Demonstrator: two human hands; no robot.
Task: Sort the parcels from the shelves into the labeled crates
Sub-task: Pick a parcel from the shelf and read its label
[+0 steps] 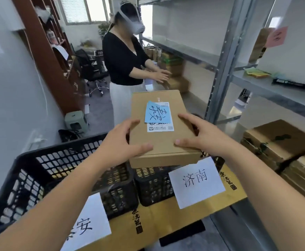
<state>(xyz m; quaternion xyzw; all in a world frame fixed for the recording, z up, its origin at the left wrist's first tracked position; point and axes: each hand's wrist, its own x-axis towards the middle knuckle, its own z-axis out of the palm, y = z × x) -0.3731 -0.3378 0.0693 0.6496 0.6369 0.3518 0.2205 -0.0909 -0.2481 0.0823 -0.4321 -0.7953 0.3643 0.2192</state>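
Observation:
I hold a flat brown cardboard parcel (pixel 163 142) in both hands above the crates. It carries a blue handwritten note and a white shipping label on top. My left hand (pixel 122 140) grips its near left corner, thumb on top. My right hand (pixel 200 134) grips its near right side. Below stand two black plastic crates: the left crate (pixel 30 171) bears a white paper label (pixel 91 223), and the right crate (pixel 153 187) bears a white label (pixel 196 182) reading 济南.
A second person (pixel 124 57) in a headset stands ahead, hands at boxes on the metal shelf (pixel 226 57). Stacked brown boxes (pixel 282 147) sit low on the right. A green stool (pixel 75 122) and a wooden shelf stand along the left wall.

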